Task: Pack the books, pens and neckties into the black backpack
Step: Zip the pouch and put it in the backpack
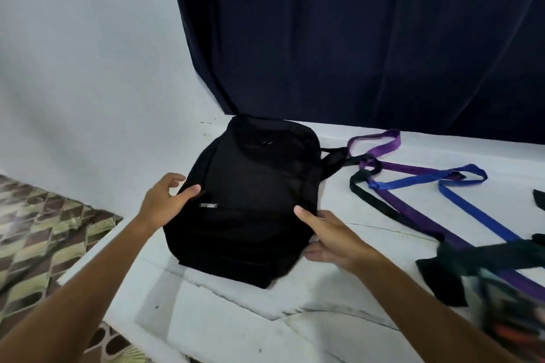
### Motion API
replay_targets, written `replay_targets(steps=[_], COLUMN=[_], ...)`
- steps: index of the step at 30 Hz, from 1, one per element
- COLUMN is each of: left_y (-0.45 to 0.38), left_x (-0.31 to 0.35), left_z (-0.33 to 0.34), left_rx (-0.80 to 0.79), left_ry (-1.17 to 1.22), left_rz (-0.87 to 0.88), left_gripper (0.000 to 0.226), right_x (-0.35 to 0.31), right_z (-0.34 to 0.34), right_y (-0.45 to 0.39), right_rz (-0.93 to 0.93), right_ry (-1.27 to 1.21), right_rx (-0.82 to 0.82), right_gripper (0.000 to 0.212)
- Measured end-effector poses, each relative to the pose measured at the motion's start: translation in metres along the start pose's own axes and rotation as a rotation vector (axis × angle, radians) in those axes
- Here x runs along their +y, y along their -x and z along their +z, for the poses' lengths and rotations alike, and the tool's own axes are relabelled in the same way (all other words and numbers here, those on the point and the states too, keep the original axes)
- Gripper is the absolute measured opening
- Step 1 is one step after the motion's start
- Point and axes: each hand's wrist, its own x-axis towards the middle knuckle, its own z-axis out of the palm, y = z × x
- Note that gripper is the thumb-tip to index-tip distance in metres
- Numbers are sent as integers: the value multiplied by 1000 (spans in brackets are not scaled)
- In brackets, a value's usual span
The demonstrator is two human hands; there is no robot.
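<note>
The black backpack (253,197) lies flat and zipped on the white table (265,318), its top toward the curtain. My left hand (165,200) grips its left edge, thumb on the front panel. My right hand (333,236) holds its lower right side, thumb on top and fingers beneath. To the right lie a purple necktie (413,169), a blue necktie (460,200) and a dark green necktie (380,206), tangled together. A blurred pile with books and pens (513,315) sits at the right edge.
A dark navy curtain (354,38) hangs behind the table. A pale wall (88,67) stands to the left. Below the table's left edge lies patterned fabric (38,233). Another dark cloth piece (539,199) pokes in at the far right.
</note>
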Motion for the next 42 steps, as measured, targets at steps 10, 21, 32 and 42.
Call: replay_targets(steps=[10, 21, 32, 42], left_y=[-30, 60, 156, 160], left_x=[-50, -2, 71, 117], left_z=[22, 50, 133, 195], left_rx=[-341, -331, -820, -955], left_ry=[351, 396, 771, 840], left_rz=[-168, -193, -400, -412], left_gripper=[59, 60, 98, 100], right_x=[30, 13, -11, 22], right_z=[47, -65, -128, -95], right_y=[-28, -15, 22, 52], right_rz=[-100, -2, -344, -310], right_ry=[-230, -26, 542, 622], right_rx=[243, 230, 676, 709], right_gripper=[41, 36, 50, 52])
